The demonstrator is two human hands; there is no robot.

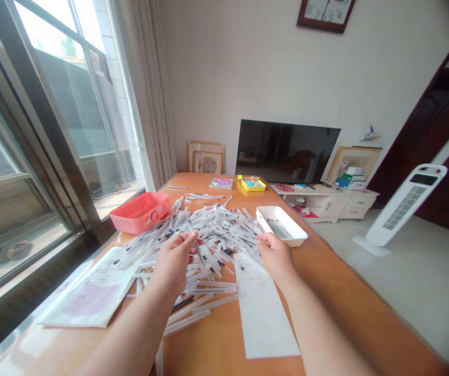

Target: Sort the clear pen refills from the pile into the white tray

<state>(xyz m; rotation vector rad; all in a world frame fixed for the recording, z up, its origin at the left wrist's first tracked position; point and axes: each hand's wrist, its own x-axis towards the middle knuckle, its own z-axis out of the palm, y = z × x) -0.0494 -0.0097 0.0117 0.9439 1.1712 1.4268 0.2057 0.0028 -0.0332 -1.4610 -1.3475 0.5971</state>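
Observation:
My left hand (pixel 177 256) pinches a thin pen (pixel 198 251) between thumb and fingers, held at a slant above the pile. Beneath it spreads a heap of translucent pen barrels (pixel 212 224), some with black tips or caps. My right hand (pixel 276 257) is closed at the fingertips by the pile's right side, close to the white tray (pixel 300 236). Whether it holds anything is too small to make out. Thin dark sticks, perhaps pens or refills (pixel 279 227), lie inside that tray.
A pink plastic basket (pixel 126 222) stands left of the heap. An open booklet (pixel 91 292) lies at left, a white paper sheet (pixel 266 318) at front. Farther back are a colourful book (pixel 221 183), a yellow box (pixel 251 184) and a single pen (pixel 177 187).

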